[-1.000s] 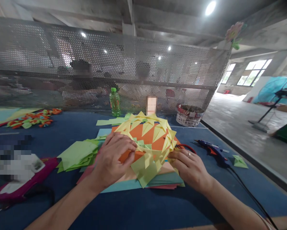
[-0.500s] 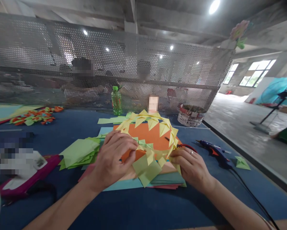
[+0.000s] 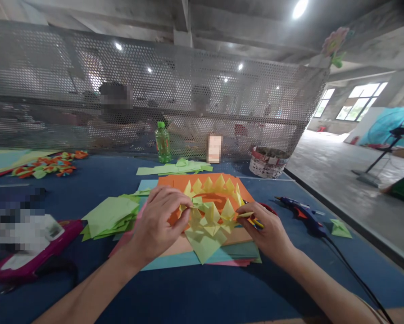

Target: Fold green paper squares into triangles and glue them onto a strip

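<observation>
A yellow paper crown [image 3: 227, 210], a ring of folded points, sits upright over the stack of coloured paper. My left hand [image 3: 163, 221] pinches its left side between thumb and fingers. At the opposite side, my right hand [image 3: 264, 226] grips the ring's edge, fingers closed. Beneath the crown lie orange sheets [image 3: 174, 181] and a light green square [image 3: 204, 246]. Small green folded pieces [image 3: 197, 200] show inside or behind the ring; which I cannot tell. Scissors [image 3: 257, 223] with yellow and red handles are partly hidden by my right hand.
Green paper squares [image 3: 112, 214] are piled left, near a magenta device [image 3: 41, 254]. A glue gun [image 3: 301, 215] with its cord and a folded green piece [image 3: 340, 228] lie right. A green bottle [image 3: 163, 143], paper strips [image 3: 174, 168] and a woven basket [image 3: 268, 163] stand along the mesh partition [image 3: 174, 103].
The crown has tipped from a raised, tilted pose to upright and lower, its points now facing up. Both hands keep their hold and have barely moved.
</observation>
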`<state>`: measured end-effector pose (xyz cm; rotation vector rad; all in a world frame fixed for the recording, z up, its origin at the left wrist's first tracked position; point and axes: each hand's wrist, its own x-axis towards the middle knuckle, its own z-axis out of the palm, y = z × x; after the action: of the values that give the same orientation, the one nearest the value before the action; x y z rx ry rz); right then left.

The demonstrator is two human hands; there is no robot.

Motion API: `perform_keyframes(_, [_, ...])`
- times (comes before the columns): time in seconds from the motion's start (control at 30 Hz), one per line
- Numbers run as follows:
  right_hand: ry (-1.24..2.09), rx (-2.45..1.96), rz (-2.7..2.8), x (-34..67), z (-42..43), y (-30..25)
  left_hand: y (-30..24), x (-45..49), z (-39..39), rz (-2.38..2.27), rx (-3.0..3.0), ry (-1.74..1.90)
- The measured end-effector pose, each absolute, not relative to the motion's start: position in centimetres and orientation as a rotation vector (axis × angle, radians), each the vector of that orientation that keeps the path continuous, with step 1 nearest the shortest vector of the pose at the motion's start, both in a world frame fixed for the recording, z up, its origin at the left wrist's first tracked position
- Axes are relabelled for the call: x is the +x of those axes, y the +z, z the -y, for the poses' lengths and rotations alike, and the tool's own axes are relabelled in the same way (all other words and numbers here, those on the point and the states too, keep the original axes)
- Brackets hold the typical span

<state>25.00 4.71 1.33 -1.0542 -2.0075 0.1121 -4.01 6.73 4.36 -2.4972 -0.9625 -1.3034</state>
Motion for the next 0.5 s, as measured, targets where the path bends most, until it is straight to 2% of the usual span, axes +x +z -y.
perform_keyframes(0.5, [0.254,-1.172,2.045,24.37,-4.39,1.57,4.61,-3.77,-6.78,0.934,-2.509,-1.287])
